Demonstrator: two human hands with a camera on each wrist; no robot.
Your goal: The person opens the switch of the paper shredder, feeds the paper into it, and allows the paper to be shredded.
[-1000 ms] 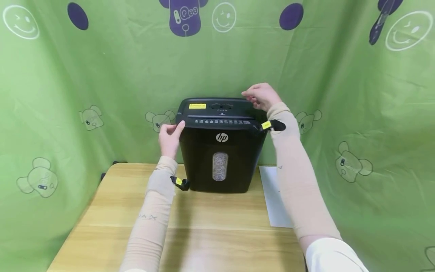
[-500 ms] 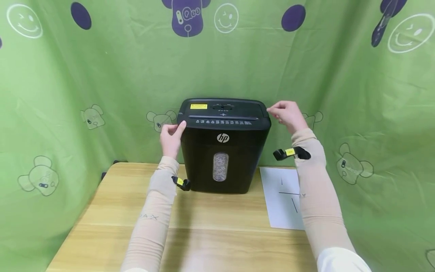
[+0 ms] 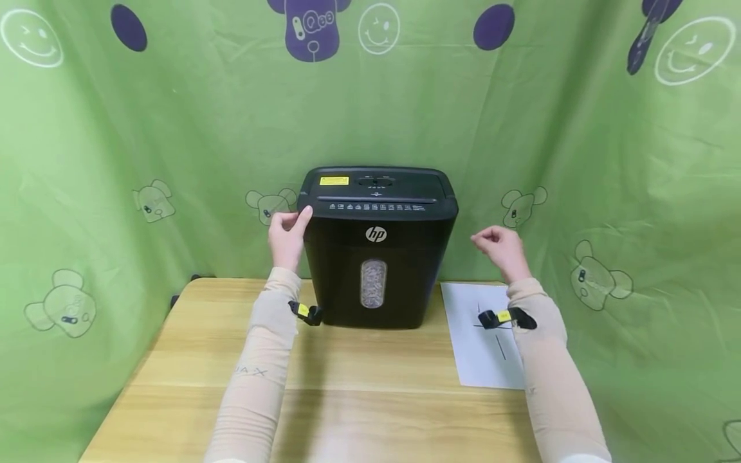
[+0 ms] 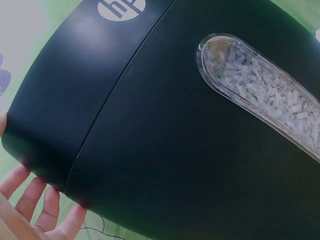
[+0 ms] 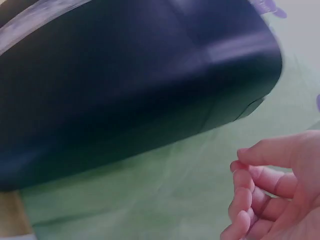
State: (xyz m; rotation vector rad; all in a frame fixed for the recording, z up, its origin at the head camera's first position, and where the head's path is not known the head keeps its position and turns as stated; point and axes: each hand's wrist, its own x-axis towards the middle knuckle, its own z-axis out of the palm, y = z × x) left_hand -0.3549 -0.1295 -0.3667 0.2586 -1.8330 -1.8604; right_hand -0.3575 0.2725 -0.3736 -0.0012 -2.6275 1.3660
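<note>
Shredder (image 3: 377,251) stood upright, frame centre, long axis near vertical. Left hand (image 3: 287,239), nearer, gripped its upper-left corner; right hand (image 3: 503,250), fingers curled, apparently empty, hung apart, right of it.

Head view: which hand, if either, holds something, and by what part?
Left hand grips the shredder by its upper left corner; right hand holds nothing visible.

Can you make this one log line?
left hand: holds HP paper shredder by upper left corner | right hand: apart from it, nothing visible held | shredder: upright on wooden table | marked paper: on table
</note>
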